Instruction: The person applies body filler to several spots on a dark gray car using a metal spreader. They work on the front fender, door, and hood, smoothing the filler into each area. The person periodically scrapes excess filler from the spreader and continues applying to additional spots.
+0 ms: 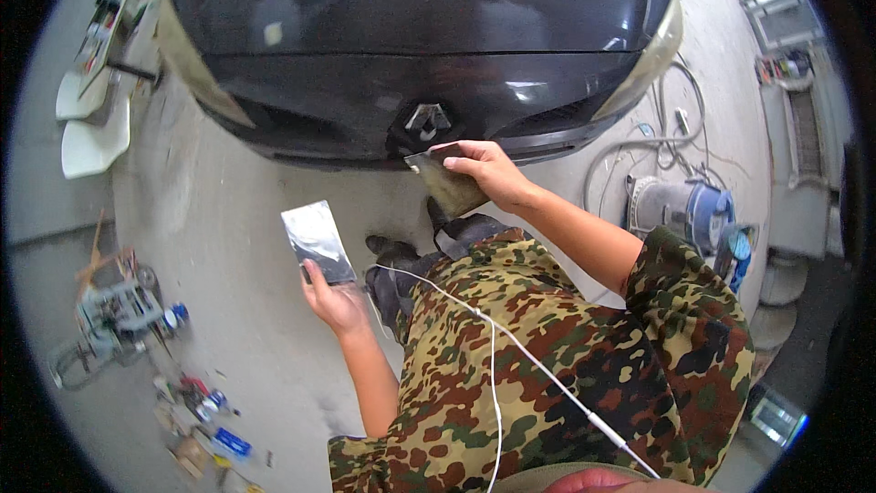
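Observation:
My left hand (333, 304) grips the lower end of a flat, shiny rectangular plate (317, 231), thumb on its face. The plate looks silvery and reflects light; its exact kind I cannot make out. Higher up and to the right, my right hand (493, 175) pinches a dull, brownish-grey flat rectangular piece (447, 184) between thumb and fingers. That piece is held just in front of the bumper of a dark car (411, 91), below its diamond-shaped badge (427, 123). The two flat pieces are apart from each other.
A blue and grey shop vacuum (707, 215) with a looped hose (593, 169) stands on the right. White chairs (96, 148) are at the far left. Tools, a wheeled metal device (119, 315) and loose items lie lower left. A white earphone cable (497, 347) hangs over my camouflage shirt.

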The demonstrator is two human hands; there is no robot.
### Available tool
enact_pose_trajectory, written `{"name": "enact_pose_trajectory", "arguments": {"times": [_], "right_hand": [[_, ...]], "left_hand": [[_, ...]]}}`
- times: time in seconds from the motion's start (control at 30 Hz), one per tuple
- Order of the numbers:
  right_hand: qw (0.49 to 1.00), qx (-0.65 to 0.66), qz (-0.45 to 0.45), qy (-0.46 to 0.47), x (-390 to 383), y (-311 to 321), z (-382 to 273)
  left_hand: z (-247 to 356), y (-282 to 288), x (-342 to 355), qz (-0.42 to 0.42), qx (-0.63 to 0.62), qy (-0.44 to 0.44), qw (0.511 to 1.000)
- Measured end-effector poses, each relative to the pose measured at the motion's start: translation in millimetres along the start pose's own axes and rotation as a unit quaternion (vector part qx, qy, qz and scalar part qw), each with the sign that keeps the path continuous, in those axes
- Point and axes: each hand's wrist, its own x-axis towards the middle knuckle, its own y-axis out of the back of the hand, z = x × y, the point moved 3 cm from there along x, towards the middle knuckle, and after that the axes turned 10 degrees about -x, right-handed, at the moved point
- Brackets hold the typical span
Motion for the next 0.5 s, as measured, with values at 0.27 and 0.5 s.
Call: {"name": "enact_pose_trajectory", "arguments": {"times": [0.27, 0.5], "right_hand": [[0.791, -0.465, 0.274, 0.288, 34, 152, -56], [0.497, -0.668, 0.373, 0.41, 92, 238, -99]], "left_hand": [[-62, -63, 47, -0.023, 0.059, 0.091, 0.994], [-79, -114, 38, -0.065, 0.079, 0.074, 0.992]]}}
